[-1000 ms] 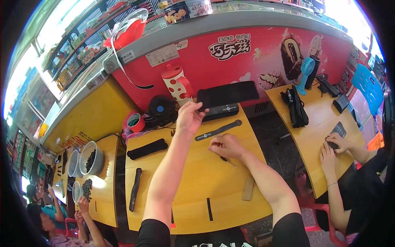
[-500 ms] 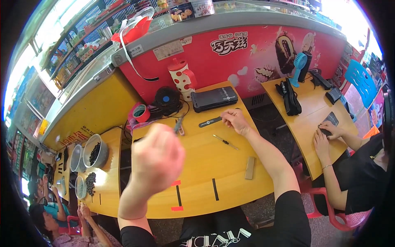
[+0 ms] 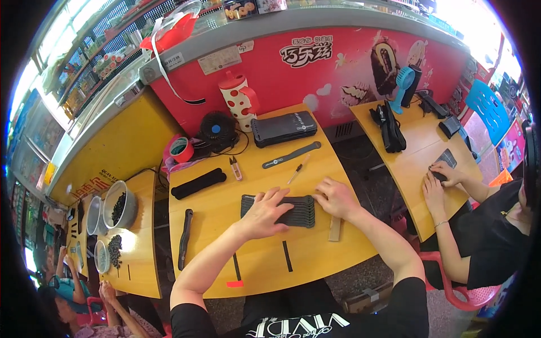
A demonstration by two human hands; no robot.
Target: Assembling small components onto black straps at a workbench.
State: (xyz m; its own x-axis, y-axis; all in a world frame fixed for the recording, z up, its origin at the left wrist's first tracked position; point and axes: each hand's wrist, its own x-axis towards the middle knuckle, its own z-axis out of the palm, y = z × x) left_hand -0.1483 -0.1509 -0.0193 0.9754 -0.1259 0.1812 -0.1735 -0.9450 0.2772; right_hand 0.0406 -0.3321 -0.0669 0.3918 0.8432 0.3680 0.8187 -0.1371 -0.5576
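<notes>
A fanned stack of dark grey straps (image 3: 298,215) lies on the yellow table in front of me. My left hand (image 3: 262,215) rests across the stack's left part, fingers spread and thumb at the near edge. At the stack's right end is my right hand (image 3: 336,198), with bent fingers apart and tips at the edge. Beyond the stack lie a pen (image 3: 297,170) and a single dark strap (image 3: 292,155). Small thread snips (image 3: 235,168) with a pinkish handle lie to their left. A flat brown strip (image 3: 335,230) sits just below my right hand.
A black cloth bundle (image 3: 198,183) and a dark strap (image 3: 185,239) lie at left. Behind stand a black fan (image 3: 217,130), green tape roll (image 3: 180,148), spotted cup (image 3: 236,101) and black strap pile (image 3: 284,128). A person's hands (image 3: 442,183) work at the right table.
My left hand has come down from a raised, blurred position onto the strap stack, now on the table. My right hand has left the single strap and moved nearer. The pen has turned.
</notes>
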